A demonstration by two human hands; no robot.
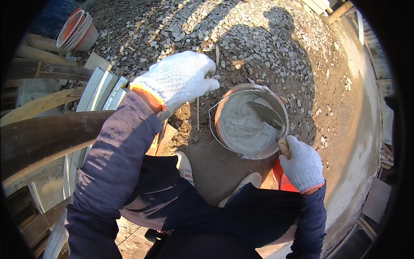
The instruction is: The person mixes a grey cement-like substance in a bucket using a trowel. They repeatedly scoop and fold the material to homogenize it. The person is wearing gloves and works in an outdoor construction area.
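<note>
A bucket of wet grey mortar (247, 124) stands on the ground before me, its wire handle lowered to the left side. My right hand (300, 162), in a white knitted glove, grips the wooden handle of a trowel (266, 115) at the bucket's right rim. The trowel's blade is smeared with mortar and lies over the mix inside the bucket. Up and to the left of the bucket is my left hand (181, 76), also gloved, with its thumb and fingers apart. Nothing shows between them; its palm side is hidden. Part of a red container (284, 178) shows beneath my right hand.
Loose gravel (252, 45) covers the ground beyond the bucket. Stacked reddish buckets (81, 30) lie at the upper left. Bamboo poles (48, 132) and metal channels (97, 87) are close on my left. A concrete ledge (362, 113) curves along the right.
</note>
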